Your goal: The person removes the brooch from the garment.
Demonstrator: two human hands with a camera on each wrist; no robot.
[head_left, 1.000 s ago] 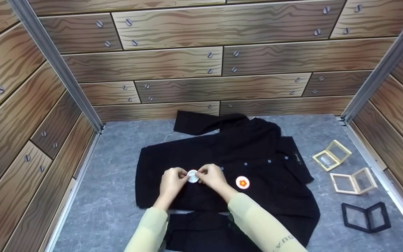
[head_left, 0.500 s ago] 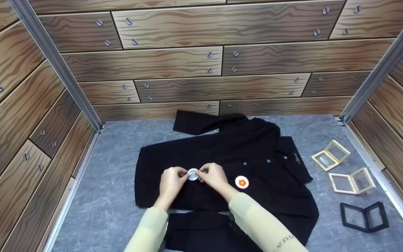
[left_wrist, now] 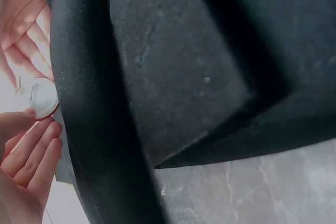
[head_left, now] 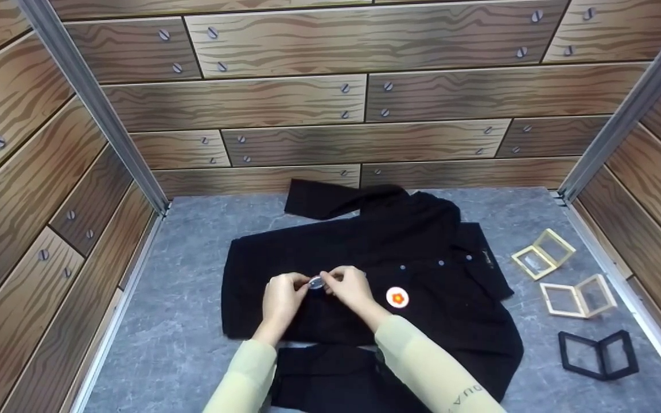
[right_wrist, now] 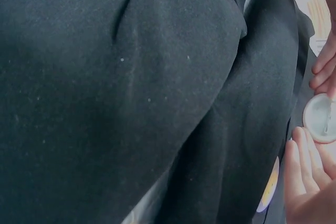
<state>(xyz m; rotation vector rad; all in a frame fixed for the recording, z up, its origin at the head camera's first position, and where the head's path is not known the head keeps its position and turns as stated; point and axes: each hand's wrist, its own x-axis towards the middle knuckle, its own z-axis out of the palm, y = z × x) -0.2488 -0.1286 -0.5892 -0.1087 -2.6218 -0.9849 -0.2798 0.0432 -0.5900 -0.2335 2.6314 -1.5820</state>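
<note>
A round pin badge is held over the black shirt, its silvery back facing up and tilted. My left hand pinches its left edge between thumb and fingers. On the opposite edge, my right hand pinches it too. The left wrist view shows the badge with a thin pin wire on its pale back and a red rim; the left thumb presses on that back. In the right wrist view the badge sits between both hands' fingers. Its front is hidden.
A white badge with an orange-red flower lies on the shirt, right of the hands. Along the right side stand three hinged display frames, yellow, pale wood and black. Wood-print walls enclose the grey surface.
Between both hands the badge has tipped, from a nearly full round to a narrow oval in the head view. The hands stay in almost the same place; the shirt and frames lie still.
</note>
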